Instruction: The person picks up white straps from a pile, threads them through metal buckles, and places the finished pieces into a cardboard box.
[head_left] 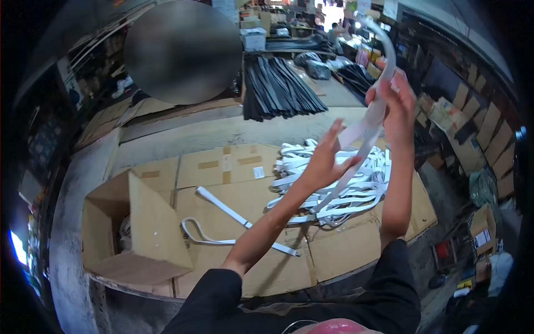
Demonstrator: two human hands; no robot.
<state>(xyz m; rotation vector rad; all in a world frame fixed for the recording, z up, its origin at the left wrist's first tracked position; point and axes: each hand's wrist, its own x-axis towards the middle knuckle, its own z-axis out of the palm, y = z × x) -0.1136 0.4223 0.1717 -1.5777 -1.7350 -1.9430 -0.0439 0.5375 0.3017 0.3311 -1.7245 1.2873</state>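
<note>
A white strap hangs in the air over the table, its upper end curving above my right hand. My right hand is raised, fingers closed round the strap. Lower and to the left, my left hand has its fingers apart beside a pale band of the strap; whether it touches the band is unclear. Below both hands lies a tangled pile of white straps. Left of the pile, a separate white strap lies on the cardboard, near a looped one.
Flattened cardboard covers the table. An open cardboard box lies at the left. Black strips are spread at the far side. Cardboard pieces stand at the right, with an open carton below.
</note>
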